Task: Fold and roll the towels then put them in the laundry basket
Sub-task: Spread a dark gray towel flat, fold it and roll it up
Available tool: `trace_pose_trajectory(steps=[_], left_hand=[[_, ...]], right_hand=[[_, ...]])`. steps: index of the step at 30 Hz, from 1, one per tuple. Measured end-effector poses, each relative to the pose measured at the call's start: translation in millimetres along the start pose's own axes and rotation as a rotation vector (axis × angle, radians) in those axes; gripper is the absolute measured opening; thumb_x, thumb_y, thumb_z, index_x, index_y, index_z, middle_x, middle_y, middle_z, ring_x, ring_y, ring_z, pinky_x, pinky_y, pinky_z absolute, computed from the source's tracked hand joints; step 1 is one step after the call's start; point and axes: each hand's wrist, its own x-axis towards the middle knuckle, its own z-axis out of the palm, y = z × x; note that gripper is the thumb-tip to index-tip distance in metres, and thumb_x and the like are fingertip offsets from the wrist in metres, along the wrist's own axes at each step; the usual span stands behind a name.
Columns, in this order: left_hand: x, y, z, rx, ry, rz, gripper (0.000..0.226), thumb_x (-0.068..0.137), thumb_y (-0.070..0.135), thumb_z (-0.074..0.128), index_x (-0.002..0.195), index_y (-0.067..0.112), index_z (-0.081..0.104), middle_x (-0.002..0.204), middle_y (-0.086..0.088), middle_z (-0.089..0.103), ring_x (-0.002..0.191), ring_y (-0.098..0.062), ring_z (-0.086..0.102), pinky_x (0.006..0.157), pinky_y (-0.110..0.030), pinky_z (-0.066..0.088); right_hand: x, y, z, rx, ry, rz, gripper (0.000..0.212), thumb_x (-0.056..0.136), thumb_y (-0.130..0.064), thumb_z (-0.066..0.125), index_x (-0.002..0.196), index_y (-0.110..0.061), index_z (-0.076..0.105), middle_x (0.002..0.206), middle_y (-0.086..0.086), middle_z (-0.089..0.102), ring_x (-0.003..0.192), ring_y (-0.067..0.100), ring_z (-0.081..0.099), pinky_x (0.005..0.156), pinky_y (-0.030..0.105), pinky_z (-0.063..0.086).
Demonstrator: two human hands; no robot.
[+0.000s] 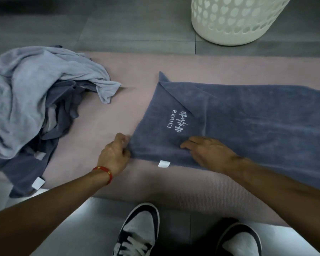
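Observation:
A dark blue towel with a white embroidered logo lies folded lengthwise on a pink mat, running off to the right. My left hand pinches the towel's near left corner. My right hand rests flat on the towel just right of that corner, fingers apart. A heap of unfolded towels, light blue over dark blue, lies at the left. The white laundry basket stands on the floor beyond the mat, at the top right.
Grey floor tiles surround the mat. My two sneakers stand at the mat's near edge. A white tag sticks out from the folded towel's near edge.

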Motion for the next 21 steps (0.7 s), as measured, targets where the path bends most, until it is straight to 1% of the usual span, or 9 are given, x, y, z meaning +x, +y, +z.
trace_pose_trajectory(steps=[3,6,8,10,12,14,17,19,21], left_hand=[[-28,-26,-3,0.152,-0.118,0.002,0.033,0.085,0.026,0.067,0.106,0.024,0.042,0.09,-0.005,0.065,0.09,-0.038,0.063,0.069,-0.036,0.044],[-33,-30,4,0.271,-0.227,-0.042,0.038,0.086,0.031,0.065,0.102,0.022,0.032,0.104,-0.014,0.064,0.1,-0.04,0.061,0.071,-0.036,0.039],[-20,-24,3,0.268,-0.145,0.043,0.032,0.087,0.028,0.061,0.102,0.018,0.035,0.108,-0.016,0.062,0.099,-0.039,0.06,0.073,-0.038,0.041],[6,-14,-1,0.246,-0.032,0.173,0.026,0.088,0.026,0.057,0.106,0.011,0.044,0.106,-0.018,0.059,0.095,-0.039,0.059,0.073,-0.041,0.045],[45,4,-2,0.283,0.017,0.326,0.032,0.084,0.025,0.051,0.11,0.006,0.051,0.106,-0.022,0.056,0.092,-0.042,0.055,0.074,-0.048,0.049],[89,25,2,0.341,0.03,0.445,0.037,0.084,0.018,0.052,0.119,0.004,0.055,0.112,-0.024,0.055,0.095,-0.044,0.053,0.077,-0.053,0.049],[155,60,12,0.328,0.004,0.481,0.046,0.09,0.007,0.052,0.136,0.004,0.051,0.135,-0.024,0.05,0.113,-0.047,0.051,0.097,-0.054,0.044],[194,83,13,0.295,-0.006,0.462,0.058,0.092,0.003,0.05,0.149,0.005,0.039,0.154,-0.021,0.035,0.132,-0.045,0.043,0.113,-0.048,0.033],[229,100,11,0.308,-0.045,0.438,0.067,0.093,0.0,0.049,0.156,0.009,0.028,0.162,-0.018,0.024,0.142,-0.042,0.034,0.121,-0.043,0.025]], right_hand=[[-5,-5,2,-0.059,0.014,-0.089,0.031,0.092,-0.024,0.059,0.122,-0.02,0.066,0.109,0.0,0.064,0.097,0.023,0.066,0.079,0.038,0.058],[-2,1,4,-0.088,0.022,-0.074,0.037,0.093,-0.035,0.051,0.121,-0.017,0.067,0.111,0.002,0.063,0.098,0.024,0.064,0.084,0.039,0.057],[2,5,1,-0.079,0.047,-0.029,0.045,0.094,-0.038,0.04,0.124,-0.017,0.066,0.115,0.002,0.062,0.103,0.024,0.063,0.087,0.04,0.055],[3,9,-2,-0.07,0.079,0.033,0.05,0.094,-0.038,0.035,0.126,-0.016,0.065,0.119,0.003,0.061,0.106,0.025,0.062,0.088,0.043,0.054],[0,15,-3,-0.082,0.083,0.098,0.05,0.093,-0.037,0.035,0.127,-0.016,0.064,0.123,0.004,0.061,0.109,0.027,0.061,0.089,0.043,0.052],[-6,23,-1,-0.085,0.064,0.149,0.052,0.091,-0.037,0.036,0.13,-0.016,0.063,0.129,0.006,0.06,0.112,0.029,0.06,0.09,0.044,0.05],[-22,32,-2,-0.092,0.055,0.208,0.054,0.092,-0.038,0.037,0.136,-0.016,0.059,0.141,0.008,0.054,0.123,0.029,0.055,0.097,0.045,0.046],[-36,37,-4,-0.063,0.063,0.266,0.051,0.095,-0.037,0.041,0.14,-0.017,0.055,0.146,0.007,0.049,0.13,0.028,0.049,0.103,0.046,0.043],[-51,41,-3,-0.024,0.101,0.316,0.05,0.096,-0.036,0.042,0.14,-0.016,0.054,0.145,0.006,0.049,0.129,0.028,0.05,0.103,0.046,0.045]])
